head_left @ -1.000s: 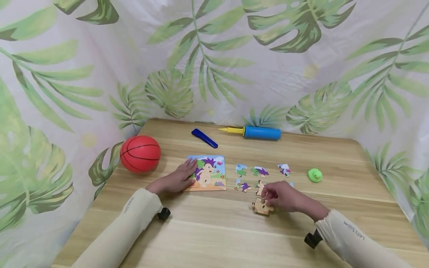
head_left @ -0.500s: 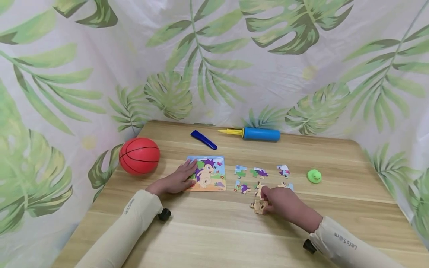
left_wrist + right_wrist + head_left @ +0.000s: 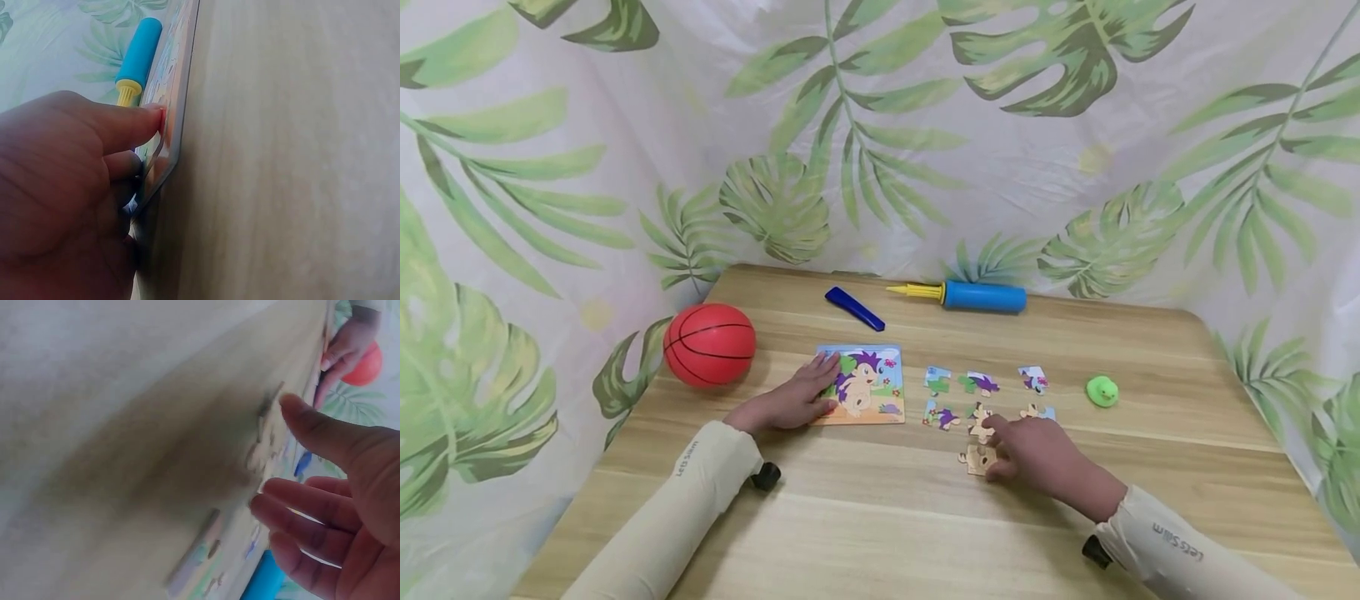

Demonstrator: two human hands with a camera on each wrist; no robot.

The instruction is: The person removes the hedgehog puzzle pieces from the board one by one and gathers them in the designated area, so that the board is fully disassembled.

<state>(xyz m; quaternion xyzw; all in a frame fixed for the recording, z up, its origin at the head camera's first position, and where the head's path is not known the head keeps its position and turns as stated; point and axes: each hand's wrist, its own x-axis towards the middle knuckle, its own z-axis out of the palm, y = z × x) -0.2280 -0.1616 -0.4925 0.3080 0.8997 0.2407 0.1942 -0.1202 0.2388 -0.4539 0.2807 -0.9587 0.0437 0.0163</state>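
Observation:
My left hand [image 3: 793,396] rests on the left side of a hedgehog puzzle board [image 3: 880,379]. In the left wrist view its thumb lies on the board's face near the edge. A tan puzzle piece [image 3: 977,459] lies on the table by my right hand [image 3: 1037,457], beside the thumb. My right hand hovers low there, thumb and fingers apart with nothing between them. Just above is a hedgehog-face piece [image 3: 981,421], partly covered by the fingers. Other loose pieces lie around, among them a green-and-purple piece [image 3: 982,382] and a butterfly piece [image 3: 1033,378].
On the wooden table [image 3: 865,517], a red ball [image 3: 710,345] stands at the left and a green toy duck [image 3: 1102,391] at the right. A blue hand pump [image 3: 983,297] and a dark blue strip-like object [image 3: 855,309] lie at the back, before a leaf-patterned curtain [image 3: 880,125].
My right hand has put the tan piece down, turned slightly left from before, and its thumb and fingers have parted. The left hand has stayed on the board.

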